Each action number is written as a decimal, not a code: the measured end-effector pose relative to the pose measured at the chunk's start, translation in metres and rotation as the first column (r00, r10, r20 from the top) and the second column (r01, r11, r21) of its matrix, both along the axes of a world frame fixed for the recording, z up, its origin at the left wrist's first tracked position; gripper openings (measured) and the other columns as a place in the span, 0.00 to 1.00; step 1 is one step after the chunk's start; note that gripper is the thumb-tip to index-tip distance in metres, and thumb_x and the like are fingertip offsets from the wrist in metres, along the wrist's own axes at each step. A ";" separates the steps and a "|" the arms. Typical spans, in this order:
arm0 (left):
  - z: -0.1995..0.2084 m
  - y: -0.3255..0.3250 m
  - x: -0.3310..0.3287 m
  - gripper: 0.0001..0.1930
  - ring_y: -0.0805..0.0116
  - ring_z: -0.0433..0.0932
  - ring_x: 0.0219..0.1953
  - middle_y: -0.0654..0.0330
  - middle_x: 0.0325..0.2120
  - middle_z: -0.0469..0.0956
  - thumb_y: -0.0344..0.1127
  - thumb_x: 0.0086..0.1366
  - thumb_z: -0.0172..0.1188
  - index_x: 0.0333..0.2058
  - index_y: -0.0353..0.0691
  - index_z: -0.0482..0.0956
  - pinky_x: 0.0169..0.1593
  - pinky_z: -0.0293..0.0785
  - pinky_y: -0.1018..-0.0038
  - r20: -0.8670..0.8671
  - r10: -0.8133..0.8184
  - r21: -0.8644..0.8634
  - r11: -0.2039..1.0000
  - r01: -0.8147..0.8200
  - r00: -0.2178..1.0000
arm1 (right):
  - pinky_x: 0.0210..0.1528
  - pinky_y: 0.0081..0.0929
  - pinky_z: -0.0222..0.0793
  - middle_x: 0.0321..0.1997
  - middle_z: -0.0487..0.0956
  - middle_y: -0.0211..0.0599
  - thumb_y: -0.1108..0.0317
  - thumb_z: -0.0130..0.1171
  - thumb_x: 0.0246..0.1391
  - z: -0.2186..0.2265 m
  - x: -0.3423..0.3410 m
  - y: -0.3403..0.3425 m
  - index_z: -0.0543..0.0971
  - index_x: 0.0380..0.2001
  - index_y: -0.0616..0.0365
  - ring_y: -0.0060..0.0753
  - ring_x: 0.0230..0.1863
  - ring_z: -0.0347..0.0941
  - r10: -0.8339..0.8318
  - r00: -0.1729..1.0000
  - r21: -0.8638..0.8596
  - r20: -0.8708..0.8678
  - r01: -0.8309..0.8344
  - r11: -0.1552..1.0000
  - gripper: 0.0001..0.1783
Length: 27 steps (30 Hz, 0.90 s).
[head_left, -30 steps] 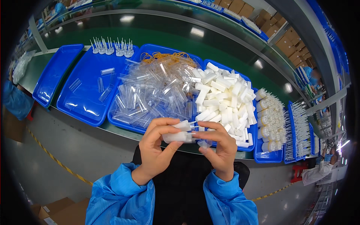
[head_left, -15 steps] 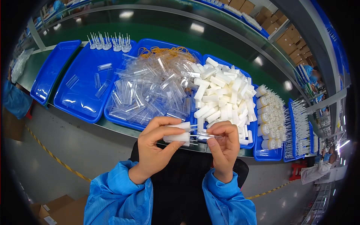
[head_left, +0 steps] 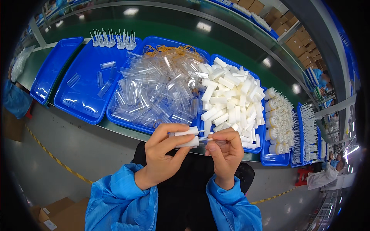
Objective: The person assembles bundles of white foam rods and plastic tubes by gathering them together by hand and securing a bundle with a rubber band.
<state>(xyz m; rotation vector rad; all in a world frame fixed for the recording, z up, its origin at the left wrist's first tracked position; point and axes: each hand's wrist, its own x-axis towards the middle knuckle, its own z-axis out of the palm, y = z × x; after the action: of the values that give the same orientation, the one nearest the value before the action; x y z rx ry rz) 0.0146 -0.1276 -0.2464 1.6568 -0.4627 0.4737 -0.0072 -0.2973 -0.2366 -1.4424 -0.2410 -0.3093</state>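
My left hand (head_left: 165, 156) is closed around several white plastic pieces (head_left: 189, 131) lying side by side, their thin pale rods sticking out to the right. In the pinch of my right hand (head_left: 225, 150) is a clear plastic sleeve (head_left: 204, 142), mostly covered by the fingers. It meets the rod ends of the white pieces; how far it reaches over them is hard to see. Just beyond both hands, a blue tray (head_left: 129, 124) holds a heap of clear sleeves (head_left: 150, 88). To its right, another blue tray (head_left: 262, 134) is piled with white blocks (head_left: 231, 96).
Orange rubber bands (head_left: 169, 50) lie behind the sleeve heap. On the left, a blue tray (head_left: 83, 92) carries a few sleeves and upright white rods (head_left: 111, 42). Banded bundles of white pieces (head_left: 278, 119) stand at right. Cardboard boxes (head_left: 63, 211) sit on the floor.
My right hand has shifted slightly left, bringing the clear sleeve closer to the white pieces. My left hand has moved a little right, and its grip on them has changed slightly.
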 end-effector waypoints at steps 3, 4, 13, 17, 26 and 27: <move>0.000 0.000 0.001 0.16 0.59 0.80 0.42 0.53 0.41 0.78 0.16 0.47 0.68 0.37 0.36 0.85 0.39 0.79 0.73 0.045 -0.005 0.007 1.000 0.005 0.999 | 0.34 0.18 0.76 0.40 0.71 0.40 0.82 0.60 0.55 -0.003 0.001 0.005 0.73 0.42 0.68 0.22 0.34 0.75 -0.057 0.996 -0.020 0.063 0.058 0.998 0.11; 0.000 0.000 0.000 0.16 0.60 0.80 0.42 0.53 0.41 0.78 0.17 0.47 0.68 0.36 0.36 0.85 0.39 0.79 0.73 0.033 -0.022 0.009 1.000 0.022 0.999 | 0.34 0.18 0.76 0.40 0.71 0.40 0.82 0.60 0.55 -0.003 0.001 0.005 0.73 0.42 0.68 0.22 0.34 0.75 -0.053 0.996 -0.021 0.071 0.054 0.998 0.11; -0.001 -0.004 0.003 0.16 0.59 0.79 0.43 0.54 0.41 0.78 0.18 0.48 0.68 0.37 0.36 0.84 0.42 0.77 0.72 0.027 -0.039 0.022 0.999 0.038 0.999 | 0.33 0.17 0.75 0.41 0.71 0.38 0.83 0.60 0.54 -0.002 0.006 0.003 0.74 0.41 0.70 0.21 0.33 0.74 -0.036 0.999 0.013 -0.032 0.036 0.999 0.11; 0.005 -0.003 0.003 0.19 0.55 0.78 0.44 0.52 0.43 0.77 0.19 0.49 0.67 0.43 0.33 0.81 0.46 0.76 0.68 0.017 -0.136 0.017 0.991 0.136 0.991 | 0.34 0.17 0.75 0.40 0.72 0.37 0.84 0.60 0.53 0.000 0.009 0.004 0.74 0.43 0.69 0.21 0.34 0.74 -0.138 0.990 0.037 -0.037 0.140 0.989 0.13; -0.005 -0.014 0.006 0.25 0.45 0.77 0.53 0.46 0.49 0.78 0.17 0.50 0.66 0.50 0.29 0.76 0.53 0.76 0.61 0.238 0.003 0.176 0.983 -0.047 0.971 | 0.51 0.32 0.71 0.59 0.65 0.47 0.76 0.73 0.41 -0.019 0.011 0.027 0.58 0.61 0.65 0.37 0.51 0.73 -0.283 0.946 -0.177 0.158 0.309 0.934 0.46; -0.007 -0.017 0.006 0.25 0.45 0.77 0.53 0.46 0.49 0.78 0.17 0.50 0.66 0.50 0.29 0.76 0.53 0.76 0.61 0.237 0.003 0.178 0.983 -0.047 0.972 | 0.56 0.36 0.69 0.61 0.63 0.48 0.73 0.76 0.37 -0.016 0.011 0.033 0.58 0.61 0.65 0.42 0.57 0.71 -0.301 0.909 -0.280 0.287 0.381 0.881 0.50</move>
<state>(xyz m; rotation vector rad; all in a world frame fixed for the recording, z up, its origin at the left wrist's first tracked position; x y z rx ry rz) 0.0202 -0.1442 -0.2529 1.7921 -0.6779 0.6678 0.0040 -0.2640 -0.2527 -1.7854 -0.2351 -0.7657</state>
